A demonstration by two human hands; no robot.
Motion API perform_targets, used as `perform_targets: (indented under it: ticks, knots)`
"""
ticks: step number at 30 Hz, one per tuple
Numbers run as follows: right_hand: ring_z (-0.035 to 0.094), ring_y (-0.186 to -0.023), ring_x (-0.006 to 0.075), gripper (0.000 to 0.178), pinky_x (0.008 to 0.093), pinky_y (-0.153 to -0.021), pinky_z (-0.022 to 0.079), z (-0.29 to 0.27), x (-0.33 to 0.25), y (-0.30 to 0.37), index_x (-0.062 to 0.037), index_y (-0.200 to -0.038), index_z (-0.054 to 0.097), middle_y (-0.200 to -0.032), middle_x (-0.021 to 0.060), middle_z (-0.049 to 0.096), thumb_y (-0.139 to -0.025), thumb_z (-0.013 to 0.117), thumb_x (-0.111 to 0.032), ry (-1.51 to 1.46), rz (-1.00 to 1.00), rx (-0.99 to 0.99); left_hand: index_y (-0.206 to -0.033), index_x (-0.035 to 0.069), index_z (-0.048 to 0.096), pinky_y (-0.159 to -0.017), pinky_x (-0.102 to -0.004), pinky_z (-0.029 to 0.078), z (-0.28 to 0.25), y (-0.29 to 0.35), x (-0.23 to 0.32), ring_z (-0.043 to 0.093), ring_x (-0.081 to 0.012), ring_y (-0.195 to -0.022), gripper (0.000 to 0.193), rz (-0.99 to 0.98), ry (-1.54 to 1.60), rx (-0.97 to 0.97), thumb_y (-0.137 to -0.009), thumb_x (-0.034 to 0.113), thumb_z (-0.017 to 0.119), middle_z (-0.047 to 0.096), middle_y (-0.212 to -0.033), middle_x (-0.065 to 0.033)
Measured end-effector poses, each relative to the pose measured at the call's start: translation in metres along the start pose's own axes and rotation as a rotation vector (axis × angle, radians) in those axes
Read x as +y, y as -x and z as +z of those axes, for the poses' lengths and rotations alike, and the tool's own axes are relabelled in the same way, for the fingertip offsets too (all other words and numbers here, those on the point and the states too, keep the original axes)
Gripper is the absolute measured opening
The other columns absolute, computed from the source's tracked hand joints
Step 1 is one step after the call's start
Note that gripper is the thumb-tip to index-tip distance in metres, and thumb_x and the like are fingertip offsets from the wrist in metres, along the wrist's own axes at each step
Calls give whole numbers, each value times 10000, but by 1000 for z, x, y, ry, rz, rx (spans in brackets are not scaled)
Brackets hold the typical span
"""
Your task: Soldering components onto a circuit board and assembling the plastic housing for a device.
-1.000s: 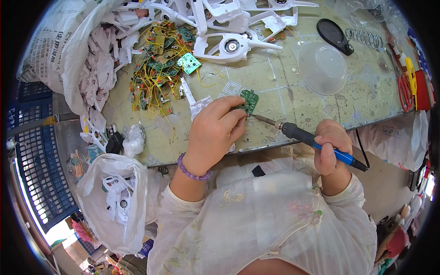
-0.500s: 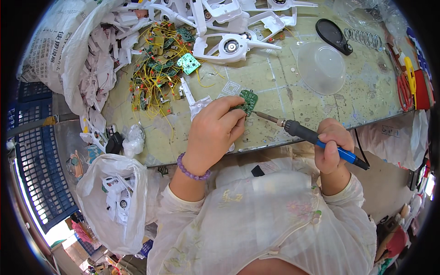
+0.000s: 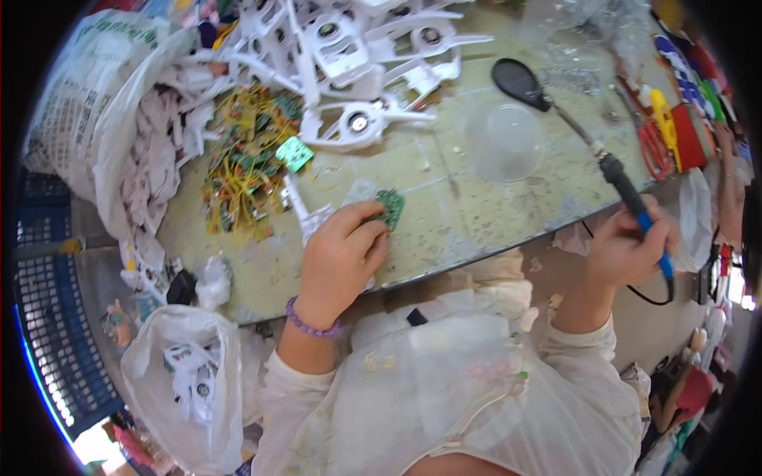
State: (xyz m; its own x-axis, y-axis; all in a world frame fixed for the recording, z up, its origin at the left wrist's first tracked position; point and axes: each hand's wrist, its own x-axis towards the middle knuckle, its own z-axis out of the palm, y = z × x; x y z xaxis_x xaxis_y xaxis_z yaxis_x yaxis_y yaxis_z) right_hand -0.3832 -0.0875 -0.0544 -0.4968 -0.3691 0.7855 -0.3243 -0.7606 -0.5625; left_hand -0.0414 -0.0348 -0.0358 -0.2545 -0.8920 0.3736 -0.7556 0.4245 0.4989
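A small green circuit board [image 3: 391, 209] is pinched at its left edge between the thumb and fingers of my left hand [image 3: 341, 258], just above the table. Beside that hand lies a white plastic part [image 3: 311, 220], partly hidden by it. My right hand [image 3: 635, 244] is wrapped round the blue grip of a soldering iron [image 3: 617, 176], out past the table's front edge. The iron's tip points up and away, close to the handle end of a black oval dish [image 3: 517, 82]; whether they touch I cannot tell. No contact shows between iron and board.
Wired circuit boards [image 3: 250, 151] form a heap at left, with white plastic housings [image 3: 359, 123] behind. A translucent bowl [image 3: 502, 143], a coil spring [image 3: 573, 81] and red-handled scissors [image 3: 655, 151] stand right. A white bag [image 3: 226, 381] with housings hangs below the table's left front.
The soldering iron has left the board and swung right and away, up to the black dish. My left hand keeps its pinch on the board. The whole view has shifted somewhat.
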Motion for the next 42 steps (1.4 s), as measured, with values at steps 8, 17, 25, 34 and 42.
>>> perform_targets:
  ticks: [8,17,25,34,42]
  knots:
    - [540,-629,142,103,272,-538,416,19,-13,-112,-26,-912,614,-740,72,598,-812,602,-46,706,-318,-77,-803,13,650,-734,-351,529,-3,-4,6,639,-284,-810,109,-26,8,-16,-701,3,686,657,-995,-100]
    - [527,-630,169,331,317,-612,423,91,30,-85,-6,-838,610,-641,106,551,-899,591,-331,557,297,-468,-930,43,658,-764,-423,471,3,-13,22,604,-297,-845,279,-114,-184,48,-719,203,747,639,-916,-104]
    - [542,-770,65,256,188,-615,387,81,-19,16,-26,-961,513,-851,27,583,-834,717,-113,268,581,-313,-1115,38,625,-768,-395,429,2,-18,22,596,-264,-806,440,-197,-289,-23,-725,219,723,631,-851,-97]
    - [594,-912,121,443,270,-738,494,140,-78,63,-18,-1289,471,-1188,87,573,-897,624,-156,-415,1346,-1070,-1261,-22,518,-897,-317,482,-31,15,-3,624,-193,-993,494,-230,578,338,-772,-14,589,624,-1101,-137]
    - [600,-860,110,429,274,-707,505,168,-83,66,4,-1194,559,-1096,93,614,-851,703,-211,-473,1446,-1344,-1263,-17,457,-1044,-345,371,-36,40,-12,512,-213,-1196,485,-262,1047,253,-790,-55,557,541,-1256,-137]
